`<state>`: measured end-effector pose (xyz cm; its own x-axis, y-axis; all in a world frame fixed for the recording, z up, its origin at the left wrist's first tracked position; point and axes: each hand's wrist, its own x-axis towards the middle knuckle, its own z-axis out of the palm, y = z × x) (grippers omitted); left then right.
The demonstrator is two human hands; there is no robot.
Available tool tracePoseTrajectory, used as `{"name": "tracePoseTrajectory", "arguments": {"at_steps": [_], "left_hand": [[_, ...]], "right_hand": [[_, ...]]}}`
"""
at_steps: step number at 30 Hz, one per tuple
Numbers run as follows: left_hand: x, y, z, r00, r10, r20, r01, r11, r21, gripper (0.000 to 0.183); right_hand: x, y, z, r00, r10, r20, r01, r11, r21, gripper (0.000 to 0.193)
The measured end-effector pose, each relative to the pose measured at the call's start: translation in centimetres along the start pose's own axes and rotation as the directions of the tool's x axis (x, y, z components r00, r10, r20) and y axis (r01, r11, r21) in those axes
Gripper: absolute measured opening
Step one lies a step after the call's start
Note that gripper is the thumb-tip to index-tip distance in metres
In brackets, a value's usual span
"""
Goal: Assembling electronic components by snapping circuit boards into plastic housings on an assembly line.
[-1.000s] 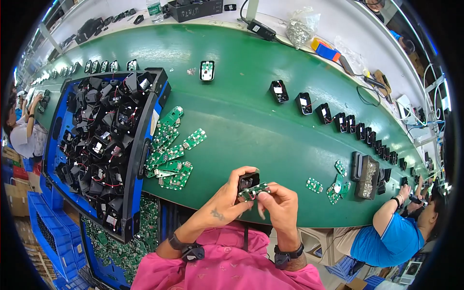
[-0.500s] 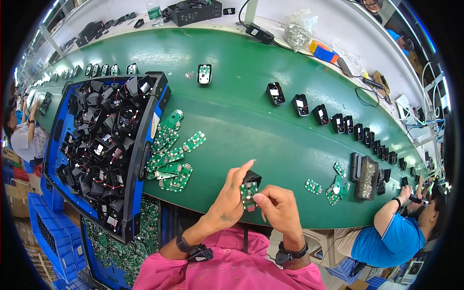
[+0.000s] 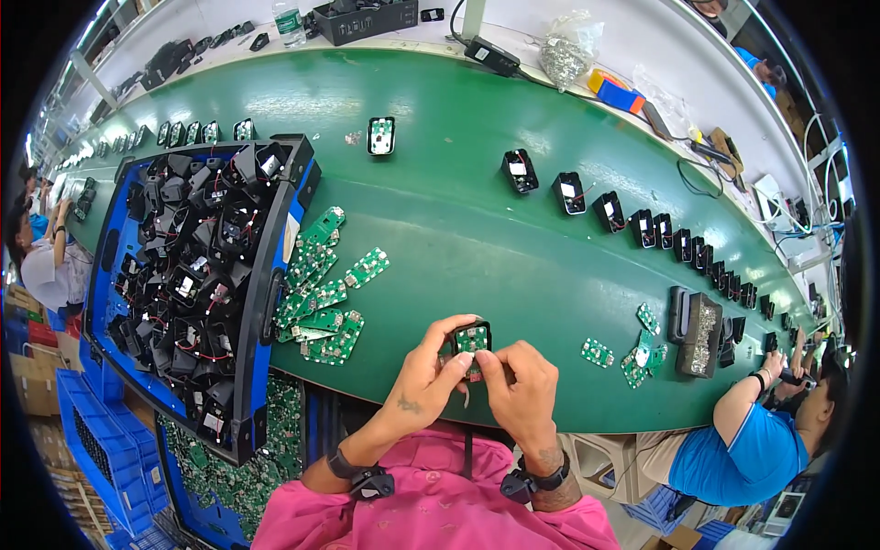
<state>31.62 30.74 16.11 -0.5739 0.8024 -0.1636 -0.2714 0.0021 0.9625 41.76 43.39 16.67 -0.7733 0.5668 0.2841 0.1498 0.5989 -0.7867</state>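
PCB (image 3: pixel 471 339) shifting into blk case (image 3: pixel 489 336), L hand (image 3: pixel 425 374) clasping case, R hand (image 3: pixel 526 385) touching PCB, pinch unclear; loose PCBs (image 3: pixel 325 296), crate (image 3: pixel 258 367) crowding left.

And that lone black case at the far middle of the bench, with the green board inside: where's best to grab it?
Pinch the black case by its two long outer walls, probably from above and the near side. Its open side faces up, baring the green board, so an outside grip should spare that; both long walls stand free.
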Motion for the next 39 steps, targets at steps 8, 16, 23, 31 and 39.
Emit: {"name": "tracePoseTrajectory", "arguments": {"at_steps": [8,16,23,31,39], "left_hand": [[0.6,0.2,-0.9,0.988,-0.146,0.042,0.148,0.988,-0.050,0.045],[1.5,0.3,-0.5,0.990,-0.138,-0.002,0.138,0.988,0.069,0.042],[3.6,2.0,0.4,0.997,0.033,-0.071,-0.006,0.934,0.358,0.037],[18.9,3.4,-5.8,0.927,0.351,-0.129,-0.221,0.792,0.570,0.031],[26.4,5.5,-6.4,0.631,0.775,0.039,-0.151,0.073,0.986,0.060]], "right_hand": [[0.4,0.5,0.3,0.937,0.283,0.205,-0.347,0.823,0.450,0.024],[1.5,-0.4,0.0,0.947,0.248,0.206,-0.278,0.952,0.129,0.034],[2.9,1.8,2.2,0.994,0.099,-0.041,-0.083,0.953,0.291,0.035],[5.5,1.5,-0.1,0.963,0.139,-0.229,-0.076,0.961,0.265,0.035],[-3.6,8.5,-9.6,0.856,0.307,-0.415,-0.325,0.945,0.028,0.015]]}}
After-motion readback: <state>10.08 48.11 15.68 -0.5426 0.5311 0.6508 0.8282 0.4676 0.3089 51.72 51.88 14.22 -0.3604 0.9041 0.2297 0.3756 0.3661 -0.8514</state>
